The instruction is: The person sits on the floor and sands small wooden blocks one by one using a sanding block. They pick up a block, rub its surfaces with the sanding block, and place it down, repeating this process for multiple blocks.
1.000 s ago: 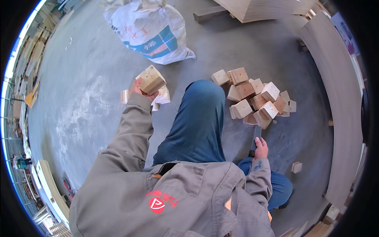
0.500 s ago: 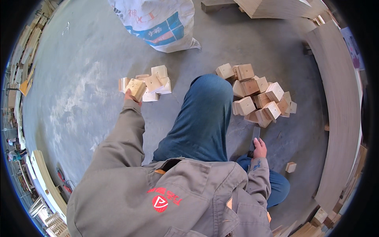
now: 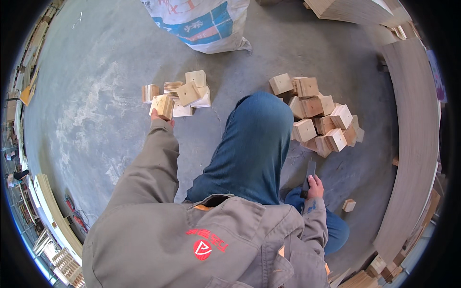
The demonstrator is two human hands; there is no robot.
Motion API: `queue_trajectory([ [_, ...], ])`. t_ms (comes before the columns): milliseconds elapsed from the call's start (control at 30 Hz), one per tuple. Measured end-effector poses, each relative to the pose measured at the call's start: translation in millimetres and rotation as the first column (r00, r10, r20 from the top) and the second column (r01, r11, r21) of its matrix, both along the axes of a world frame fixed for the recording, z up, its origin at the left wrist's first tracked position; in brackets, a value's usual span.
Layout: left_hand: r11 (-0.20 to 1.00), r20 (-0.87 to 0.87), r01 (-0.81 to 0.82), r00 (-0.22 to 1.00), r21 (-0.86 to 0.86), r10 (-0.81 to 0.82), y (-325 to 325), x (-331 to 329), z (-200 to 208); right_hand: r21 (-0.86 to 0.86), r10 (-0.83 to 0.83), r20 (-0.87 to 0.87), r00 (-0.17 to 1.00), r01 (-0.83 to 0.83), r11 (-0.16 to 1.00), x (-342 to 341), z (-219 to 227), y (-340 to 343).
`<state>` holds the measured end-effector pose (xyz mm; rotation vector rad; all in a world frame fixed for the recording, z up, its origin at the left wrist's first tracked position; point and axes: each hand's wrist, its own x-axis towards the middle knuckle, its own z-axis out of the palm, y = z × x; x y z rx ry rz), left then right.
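My left hand (image 3: 161,119) is closed around a square wooden block (image 3: 162,106) made of stacked layers. It holds the block at the near edge of a small pile of similar wooden blocks (image 3: 190,92) on the floor; whether the block touches the floor, I cannot tell. Low on the right, beside my bent leg, my right hand (image 3: 315,187) grips a flat, dark grey blade-like tool (image 3: 309,172), pointing away from me. Beyond that hand lies a larger heap of wooden blocks (image 3: 322,120), many with a small hole or dark dot in the face.
A white and blue woven sack (image 3: 201,26) stands at the far side. One loose wooden block (image 3: 349,205) lies right of my right hand. A long curved wooden board (image 3: 413,144) runs along the right; more boards (image 3: 55,216) lie at the lower left.
My left hand and its block have come slightly nearer to me relative to the small pile, showing more of the pile behind. The whole view has shifted a little. My right hand keeps its tool.
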<state>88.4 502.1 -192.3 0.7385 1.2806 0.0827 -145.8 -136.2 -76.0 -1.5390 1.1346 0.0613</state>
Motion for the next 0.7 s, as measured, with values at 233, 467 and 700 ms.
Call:
queue_trajectory([
  [233, 0.980, -0.007, 0.155, 0.988, -0.126, -0.157, 2.9, 49.6, -30.1, -0.036, 0.043, -0.051, 0.998, -0.045, 0.998, -6.3, -8.3, -1.6],
  [467, 0.925, -0.133, 0.363, 0.917, -0.110, -0.376, 8.8, 45.2, -57.0, -0.027, 0.070, -0.052, 0.996, -0.072, 0.997, -3.3, -18.3, -4.5],
  [700, 0.763, -0.374, 0.457, 0.877, 0.458, -0.301, 88.0, 14.9, -94.7, 0.017, 0.127, -0.039, 0.991, -0.127, 0.992, 14.5, -20.6, 10.7],
])
